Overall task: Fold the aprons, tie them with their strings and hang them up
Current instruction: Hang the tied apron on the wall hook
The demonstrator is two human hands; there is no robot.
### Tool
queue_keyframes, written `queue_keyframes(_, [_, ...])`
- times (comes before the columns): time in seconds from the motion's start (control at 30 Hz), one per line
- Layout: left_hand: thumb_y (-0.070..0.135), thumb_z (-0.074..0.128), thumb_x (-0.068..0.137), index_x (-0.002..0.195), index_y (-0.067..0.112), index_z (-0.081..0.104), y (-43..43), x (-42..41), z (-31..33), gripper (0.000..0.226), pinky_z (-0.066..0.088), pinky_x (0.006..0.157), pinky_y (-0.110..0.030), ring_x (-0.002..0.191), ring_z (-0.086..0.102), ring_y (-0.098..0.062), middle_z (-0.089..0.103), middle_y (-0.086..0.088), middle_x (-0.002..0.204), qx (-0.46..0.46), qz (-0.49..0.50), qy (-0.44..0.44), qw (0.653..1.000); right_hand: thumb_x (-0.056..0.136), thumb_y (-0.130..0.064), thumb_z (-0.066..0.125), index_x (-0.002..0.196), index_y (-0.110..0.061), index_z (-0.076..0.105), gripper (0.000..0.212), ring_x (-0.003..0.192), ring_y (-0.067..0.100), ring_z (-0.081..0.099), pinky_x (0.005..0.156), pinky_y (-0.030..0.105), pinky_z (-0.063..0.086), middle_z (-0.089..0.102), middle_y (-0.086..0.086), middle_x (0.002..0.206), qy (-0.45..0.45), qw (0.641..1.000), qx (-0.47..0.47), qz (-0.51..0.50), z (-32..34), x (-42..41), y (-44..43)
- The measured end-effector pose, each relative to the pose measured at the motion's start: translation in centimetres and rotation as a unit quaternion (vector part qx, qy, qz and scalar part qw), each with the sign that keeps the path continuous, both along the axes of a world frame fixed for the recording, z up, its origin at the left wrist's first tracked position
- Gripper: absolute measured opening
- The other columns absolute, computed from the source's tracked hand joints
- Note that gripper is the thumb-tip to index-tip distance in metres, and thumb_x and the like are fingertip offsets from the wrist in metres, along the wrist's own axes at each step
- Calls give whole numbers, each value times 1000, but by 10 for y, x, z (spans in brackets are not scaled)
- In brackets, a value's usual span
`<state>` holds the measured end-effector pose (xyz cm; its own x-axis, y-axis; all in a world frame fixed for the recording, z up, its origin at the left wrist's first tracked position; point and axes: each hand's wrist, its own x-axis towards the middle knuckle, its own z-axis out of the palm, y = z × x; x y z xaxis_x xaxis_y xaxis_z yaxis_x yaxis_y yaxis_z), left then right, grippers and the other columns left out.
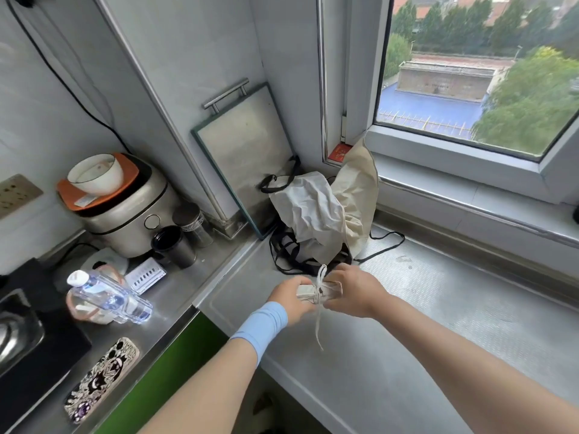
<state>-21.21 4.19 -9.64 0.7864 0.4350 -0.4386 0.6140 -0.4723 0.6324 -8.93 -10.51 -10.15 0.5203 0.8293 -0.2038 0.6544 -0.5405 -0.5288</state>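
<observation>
Over a steel counter (407,355), the left hand (289,300) gripped one end of a small folded apron (305,291). Its pale string (319,311) was wrapped round the middle, ends dangling. The right hand (357,292) held the other end. Tying seemed under way; next, cinching the knot. A heap of unfolded aprons (319,211) lay just behind.

We log the folded apron (318,291) held between left hand (289,300) and right hand (354,291), over the table (407,339). Behind it, the apron heap (322,211) below the window (470,73). The board (241,151) leans left of the heap; cooker (125,220) farther left, bowl (95,173) on top.
</observation>
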Motion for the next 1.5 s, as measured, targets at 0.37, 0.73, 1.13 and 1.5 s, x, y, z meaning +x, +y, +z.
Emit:
queue_keyframes(0.37, [18, 86, 65, 113, 28, 69, 118, 70, 132, 52, 45, 87, -22, 95, 60, -9, 59, 7, 107, 42, -109, -142, 983, 94, -29, 58, 98, -16, 77, 24, 89, 20, 67, 79, 31, 51, 75, 3, 99, 306, 903, 223, -204, 141, 55, 118])
queue_keyframes(0.73, [43, 63, 66, 111, 19, 68, 212, 160, 296, 51, 50, 92, -34, 100, 62, -18, 68, -2, 103, 154, -124, -305, 932, 95, -24, 58, 79, -19, 78, 25, 64, 11, 54, 57, 23, 41, 70, 10, 74, 98, 868, 408, -265, 297, 104, 227])
queue_keyframes(1.13, [19, 76, 81, 86, 22, 75, 253, 235, 463, 6, 54, 82, -23, 87, 71, -14, 75, 2, 87, -49, -55, -453, 888, 81, -18, 79, 77, -10, 78, 8, 61, 10, 66, 59, 24, 53, 74, 5, 72, 13, 769, 572, -284, 455, 162, 271])
queue_keyframes(1.5, [17, 75, 75, 85, 14, 69, 262, 287, 563, 11, 55, 69, -26, 78, 69, -20, 72, -1, 81, -70, -19, -561, 825, 80, -24, 74, 70, -20, 75, 11, 63, 13, 67, 60, 30, 55, 72, -4, 65, -120, 741, 578, -320, 567, 203, 286])
